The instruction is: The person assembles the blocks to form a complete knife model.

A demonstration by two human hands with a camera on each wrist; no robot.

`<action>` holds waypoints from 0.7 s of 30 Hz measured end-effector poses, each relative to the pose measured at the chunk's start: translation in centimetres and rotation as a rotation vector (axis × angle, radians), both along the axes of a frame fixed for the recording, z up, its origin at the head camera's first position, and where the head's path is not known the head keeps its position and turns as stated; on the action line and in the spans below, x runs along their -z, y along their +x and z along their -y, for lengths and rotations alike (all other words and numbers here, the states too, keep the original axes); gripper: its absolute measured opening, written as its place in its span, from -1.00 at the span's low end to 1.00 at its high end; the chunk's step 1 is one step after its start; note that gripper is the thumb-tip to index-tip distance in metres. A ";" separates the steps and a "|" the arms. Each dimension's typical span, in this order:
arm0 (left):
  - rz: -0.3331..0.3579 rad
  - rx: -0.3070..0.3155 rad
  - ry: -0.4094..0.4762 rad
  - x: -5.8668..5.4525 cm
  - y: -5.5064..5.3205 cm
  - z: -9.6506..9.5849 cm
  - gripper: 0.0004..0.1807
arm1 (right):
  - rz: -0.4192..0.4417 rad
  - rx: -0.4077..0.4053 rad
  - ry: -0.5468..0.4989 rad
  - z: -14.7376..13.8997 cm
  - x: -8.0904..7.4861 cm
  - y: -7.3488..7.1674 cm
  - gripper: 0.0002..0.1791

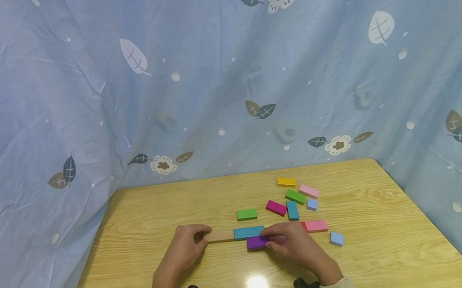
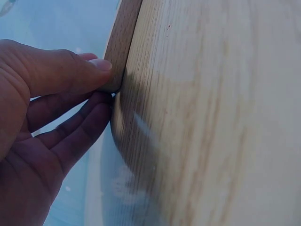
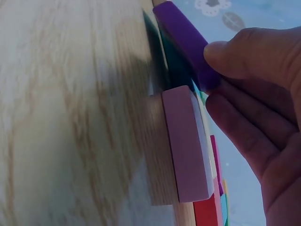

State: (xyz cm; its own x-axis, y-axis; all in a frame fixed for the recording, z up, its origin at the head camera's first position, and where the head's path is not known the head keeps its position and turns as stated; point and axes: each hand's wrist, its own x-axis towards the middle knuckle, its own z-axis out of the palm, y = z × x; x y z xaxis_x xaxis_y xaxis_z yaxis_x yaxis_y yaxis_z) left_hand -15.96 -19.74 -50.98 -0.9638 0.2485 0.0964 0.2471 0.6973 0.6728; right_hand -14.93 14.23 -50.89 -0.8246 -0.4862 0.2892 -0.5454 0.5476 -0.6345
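My left hand (image 1: 186,247) pinches the left end of a plain wooden block (image 1: 220,236), seen closely as a brown block (image 2: 120,44) in the left wrist view. That block begins a row, with a blue block (image 1: 249,232) against its right end. Between thumb and fingers, my right hand (image 1: 295,244) holds a purple block (image 1: 257,243) at its right end, in front of the blue one. The right wrist view shows the purple block (image 3: 186,44) tilted, above a dusky pink block (image 3: 186,146). My right hand hides part of the row; a pink block (image 1: 316,226) shows at its right end.
Behind the row lie a green block (image 1: 246,215), a magenta block (image 1: 276,207), a teal block (image 1: 292,211), and several others. A small light-blue block (image 1: 337,238) sits to the right on the wooden table (image 1: 386,259). A patterned blue cloth (image 1: 205,79) hangs behind.
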 end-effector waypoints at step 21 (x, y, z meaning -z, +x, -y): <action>-0.010 0.000 -0.014 0.3 -0.1 0.0 -0.67 | -0.178 -0.023 0.036 1.2 0.7 0.0 -0.66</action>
State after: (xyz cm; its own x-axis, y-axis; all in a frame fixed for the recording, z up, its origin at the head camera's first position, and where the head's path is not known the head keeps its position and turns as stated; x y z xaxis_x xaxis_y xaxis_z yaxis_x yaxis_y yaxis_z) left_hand -16.05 -19.77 -51.27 -0.9627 0.2502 0.1030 0.2542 0.7062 0.6608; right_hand -14.90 13.05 -51.56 -0.7507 -0.5168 0.4115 -0.6598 0.5546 -0.5071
